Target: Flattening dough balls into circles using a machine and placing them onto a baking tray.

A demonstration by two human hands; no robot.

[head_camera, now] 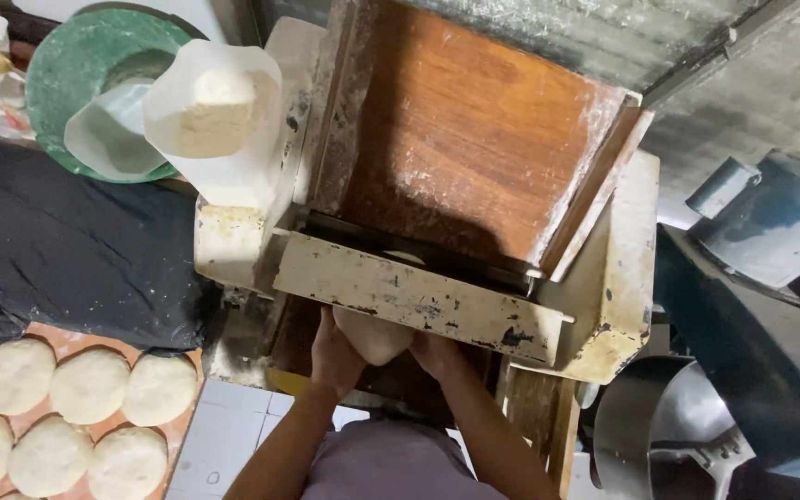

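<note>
— Where's the pale, flattened sheet of dough?

— Hanging below the cream, flour-dusted metal roller machine, long axis pointing down. Left hand and right hand cup it from either side, fingers loosely curled, equally near.

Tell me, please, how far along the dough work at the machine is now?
Done: nothing flattened is visible. In hand: left hand and right hand hold one dough piece under the front bar of the cream-coloured rolling machine; whether it goes in or comes out I cannot tell. Left: several round dough balls lie on the tray, beside a black cloth.
</note>
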